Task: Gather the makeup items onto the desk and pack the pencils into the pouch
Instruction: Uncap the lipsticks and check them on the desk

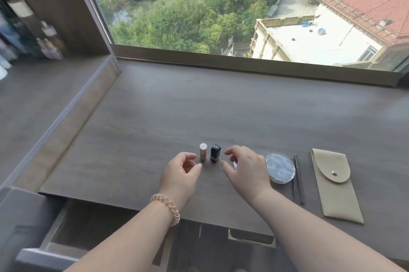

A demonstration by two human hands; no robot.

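Observation:
Two small makeup tubes stand upright side by side on the grey-brown desk (pixel 199 105): a beige tube (pixel 203 152) and a black tube (pixel 215 153). My left hand (pixel 181 172) hovers just left of the beige tube, fingers apart and empty. My right hand (pixel 245 167) hovers just right of the black tube, also empty with fingers spread. A round clear compact (pixel 280 168) lies to the right, partly hidden by my right hand. Two dark pencils (pixel 297 178) lie beside it. A khaki flap pouch (pixel 334 185), snapped closed, lies flat at the far right.
An open drawer (pixel 73 227) sticks out below the desk's front edge at the left. A side shelf at the far left holds several blurred bottles (pixel 26 33). A large window (pixel 221 6) runs along the desk's back edge.

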